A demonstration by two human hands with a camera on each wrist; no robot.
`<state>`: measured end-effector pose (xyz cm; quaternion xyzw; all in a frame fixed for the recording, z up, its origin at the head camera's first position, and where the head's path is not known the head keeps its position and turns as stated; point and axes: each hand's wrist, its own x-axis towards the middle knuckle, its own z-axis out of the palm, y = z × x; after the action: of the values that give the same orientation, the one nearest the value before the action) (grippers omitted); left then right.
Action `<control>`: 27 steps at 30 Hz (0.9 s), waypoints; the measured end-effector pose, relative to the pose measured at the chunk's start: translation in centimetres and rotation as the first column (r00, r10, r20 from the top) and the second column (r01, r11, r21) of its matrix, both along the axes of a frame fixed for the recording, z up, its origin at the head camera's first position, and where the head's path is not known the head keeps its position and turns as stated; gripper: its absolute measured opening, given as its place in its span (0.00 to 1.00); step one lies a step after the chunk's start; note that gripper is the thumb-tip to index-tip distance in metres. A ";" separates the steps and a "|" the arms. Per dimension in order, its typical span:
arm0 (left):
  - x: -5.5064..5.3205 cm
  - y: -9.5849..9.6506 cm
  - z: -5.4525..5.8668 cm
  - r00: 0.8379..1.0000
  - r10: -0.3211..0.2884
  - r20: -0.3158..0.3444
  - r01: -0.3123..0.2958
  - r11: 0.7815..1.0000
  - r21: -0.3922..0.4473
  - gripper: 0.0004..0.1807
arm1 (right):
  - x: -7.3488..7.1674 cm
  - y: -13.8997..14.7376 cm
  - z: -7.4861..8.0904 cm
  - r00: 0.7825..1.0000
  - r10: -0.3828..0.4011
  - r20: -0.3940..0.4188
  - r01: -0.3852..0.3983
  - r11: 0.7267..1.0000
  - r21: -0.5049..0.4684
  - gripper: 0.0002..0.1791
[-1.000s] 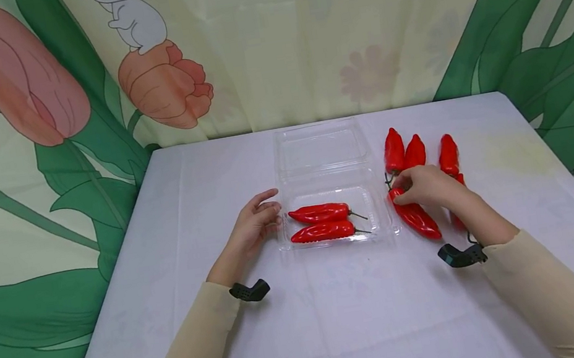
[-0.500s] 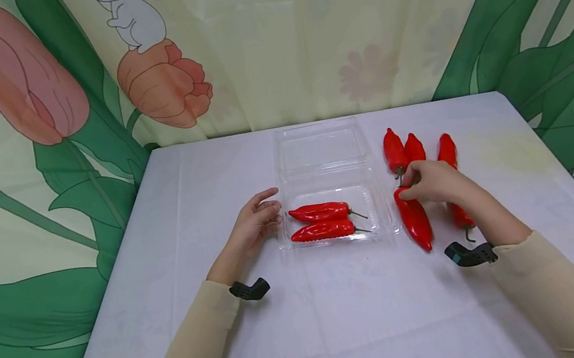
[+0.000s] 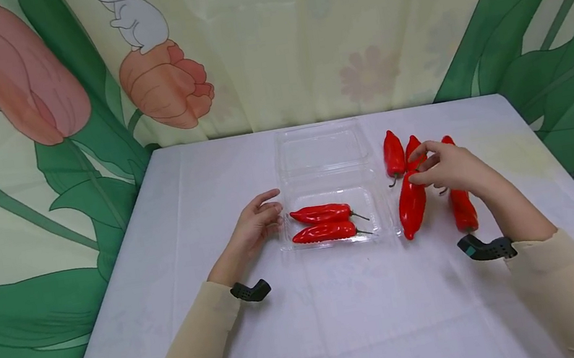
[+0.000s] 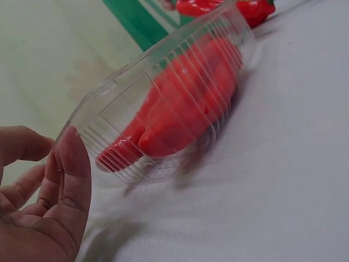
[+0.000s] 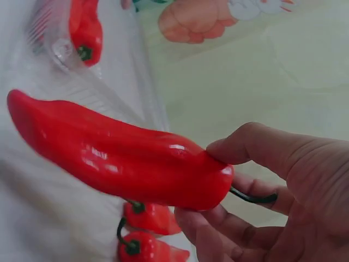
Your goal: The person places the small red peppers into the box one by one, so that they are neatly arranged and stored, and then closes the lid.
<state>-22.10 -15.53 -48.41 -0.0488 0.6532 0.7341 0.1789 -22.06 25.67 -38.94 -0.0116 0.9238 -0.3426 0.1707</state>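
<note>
In the head view, my right hand [image 3: 448,166] pinches a red pepper [image 3: 413,209] by its stem end, tip pointing toward me. The right wrist view shows the held pepper [image 5: 120,155] between thumb and fingers, its green stem reaching toward the palm. My left hand [image 3: 255,225] pinches the left edge of a clear plastic clamshell box [image 3: 328,181], whose lid [image 3: 318,146] lies folded back. Two peppers lie side by side inside, an upper pepper [image 3: 321,214] and a lower pepper [image 3: 324,233], stems to the right. Through the box wall [image 4: 101,128] they look blurred.
Right of the box, a pepper [image 3: 392,153] and another pepper [image 3: 413,146] lie at the back. Farther right, a pepper [image 3: 463,210] lies partly behind the right wrist. The white-covered table [image 3: 310,325] ends at a printed curtain [image 3: 299,39].
My right hand has moved right and slightly back, lifting the pepper it holds and turning its tip toward the left. The left hand and the box stay where they were.
</note>
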 end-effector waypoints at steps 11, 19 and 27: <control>0.0 0.0 -0.3 1.000 0.001 0.004 -0.001 1.000 -0.004 0.26 | -0.1 1.3 1.2 0.996 -0.070 -0.049 0.069 0.997 -0.030 0.35; 0.2 0.1 -0.3 1.000 0.012 0.001 -0.012 0.999 0.030 0.27 | -0.2 1.6 1.9 0.968 -0.196 -0.160 0.197 0.980 -0.011 0.36; 0.1 0.0 -0.2 1.000 0.010 0.001 -0.010 0.999 0.033 0.27 | -0.3 0.8 2.4 0.917 -0.301 -0.263 0.300 0.953 -0.044 0.36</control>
<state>-22.04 -15.56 -48.59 -0.0496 0.6406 0.7457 0.1764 -22.38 26.47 -36.53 0.0841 0.9286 -0.3612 -0.0100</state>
